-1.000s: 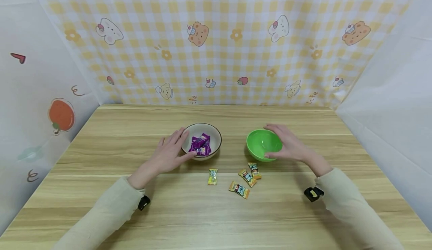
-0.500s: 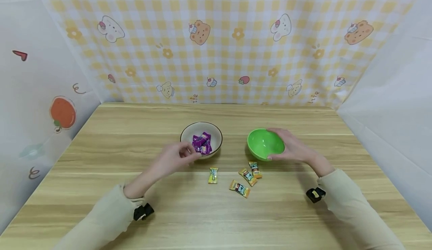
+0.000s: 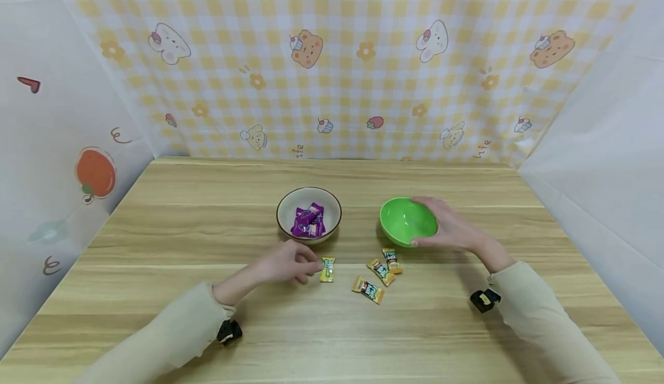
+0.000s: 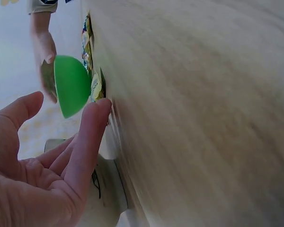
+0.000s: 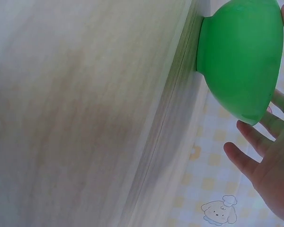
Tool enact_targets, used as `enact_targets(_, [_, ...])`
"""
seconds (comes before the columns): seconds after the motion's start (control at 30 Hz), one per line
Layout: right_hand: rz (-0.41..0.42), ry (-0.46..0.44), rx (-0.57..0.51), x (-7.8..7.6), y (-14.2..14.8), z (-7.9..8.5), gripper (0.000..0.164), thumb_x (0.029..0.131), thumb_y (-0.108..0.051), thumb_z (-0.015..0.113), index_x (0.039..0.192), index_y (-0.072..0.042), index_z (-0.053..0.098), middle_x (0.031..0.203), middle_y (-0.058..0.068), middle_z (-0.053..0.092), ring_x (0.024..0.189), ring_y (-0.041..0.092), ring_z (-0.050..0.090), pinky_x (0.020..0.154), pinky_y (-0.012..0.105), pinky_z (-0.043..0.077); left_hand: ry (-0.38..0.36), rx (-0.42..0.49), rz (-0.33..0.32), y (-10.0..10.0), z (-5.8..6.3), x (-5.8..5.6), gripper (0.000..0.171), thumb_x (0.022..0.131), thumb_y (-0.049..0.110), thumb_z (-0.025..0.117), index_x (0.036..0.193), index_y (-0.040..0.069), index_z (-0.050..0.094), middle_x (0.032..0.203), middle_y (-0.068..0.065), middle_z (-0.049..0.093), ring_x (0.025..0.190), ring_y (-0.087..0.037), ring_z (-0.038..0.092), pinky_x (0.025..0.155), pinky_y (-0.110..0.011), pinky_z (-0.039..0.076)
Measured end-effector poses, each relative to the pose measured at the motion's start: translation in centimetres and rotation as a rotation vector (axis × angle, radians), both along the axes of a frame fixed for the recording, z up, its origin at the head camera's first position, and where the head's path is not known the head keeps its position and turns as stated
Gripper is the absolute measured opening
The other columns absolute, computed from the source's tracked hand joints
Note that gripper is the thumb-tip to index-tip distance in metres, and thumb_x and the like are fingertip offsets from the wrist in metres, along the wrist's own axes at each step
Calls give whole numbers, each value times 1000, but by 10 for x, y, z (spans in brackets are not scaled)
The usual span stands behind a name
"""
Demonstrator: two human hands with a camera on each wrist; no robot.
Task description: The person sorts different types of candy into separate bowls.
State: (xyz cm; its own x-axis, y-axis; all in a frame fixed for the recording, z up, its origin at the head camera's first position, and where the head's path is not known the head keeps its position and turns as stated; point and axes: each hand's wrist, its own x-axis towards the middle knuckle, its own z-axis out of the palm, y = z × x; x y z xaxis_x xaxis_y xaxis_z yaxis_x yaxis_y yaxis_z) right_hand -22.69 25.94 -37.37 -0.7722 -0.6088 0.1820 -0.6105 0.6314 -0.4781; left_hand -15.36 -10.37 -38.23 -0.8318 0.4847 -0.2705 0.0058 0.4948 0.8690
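Just left of a yellow wrapped candy (image 3: 327, 270), my left hand (image 3: 291, 262) hovers low over the table. In the left wrist view its thumb and index finger (image 4: 87, 142) stand apart, with nothing between them. My right hand (image 3: 450, 225) holds a green bowl (image 3: 402, 219) at its right side, thumb on the near rim and fingers at the far side. The right wrist view has the bowl (image 5: 244, 56) upright on the table, some fingers (image 5: 253, 137) at its rim. A cream bowl (image 3: 287, 217) with a dark rim contains several purple wrapped candies (image 3: 310, 218).
Three orange-yellow wrapped candies lie in front of the green bowl: one by its base (image 3: 392, 261), a candy beside it (image 3: 381, 272) and a candy nearer the front (image 3: 368, 290). A checked cloth (image 3: 342, 84) hangs behind the wooden table (image 3: 332, 338).
My left hand has left the cream bowl's rim and moved toward the front and right, to the yellow candy. The right hand stays at the green bowl.
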Motion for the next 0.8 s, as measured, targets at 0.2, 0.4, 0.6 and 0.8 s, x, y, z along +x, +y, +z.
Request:
enact_targets(0.2, [-4, -7, 0, 0, 1, 1, 91, 63, -43, 76, 132, -4, 33, 128, 17, 39, 114, 31, 35, 87, 52, 34, 172, -83, -32, 8, -1, -1, 38, 80, 29, 65, 101, -2, 60, 78, -1, 64, 64, -13, 61, 56, -27, 50])
enact_targets(0.4, [-9, -8, 7, 0, 1, 1, 91, 63, -45, 76, 132, -4, 33, 128, 17, 38, 114, 32, 35, 87, 52, 34, 469, -214, -103, 20, -4, 1, 32, 77, 29, 67, 96, 3, 64, 79, 3, 63, 70, -6, 58, 66, -24, 45])
enact_targets(0.6, [-8, -1, 14, -1, 1, -1, 92, 62, -46, 76, 132, -4, 33, 128, 16, 39, 113, 31, 36, 87, 51, 35, 521, -232, -166, 33, -8, 2, 29, 76, 21, 68, 99, 4, 63, 81, 1, 61, 73, -10, 56, 66, -24, 44])
enact_targets(0.8, [-11, -5, 10, -1, 1, -2, 92, 62, -46, 76, 132, -5, 33, 128, 15, 39, 113, 30, 36, 87, 50, 35, 545, -253, -212, 39, -8, 2, 30, 74, 18, 70, 99, 3, 61, 80, 1, 55, 73, -13, 50, 65, -27, 41])
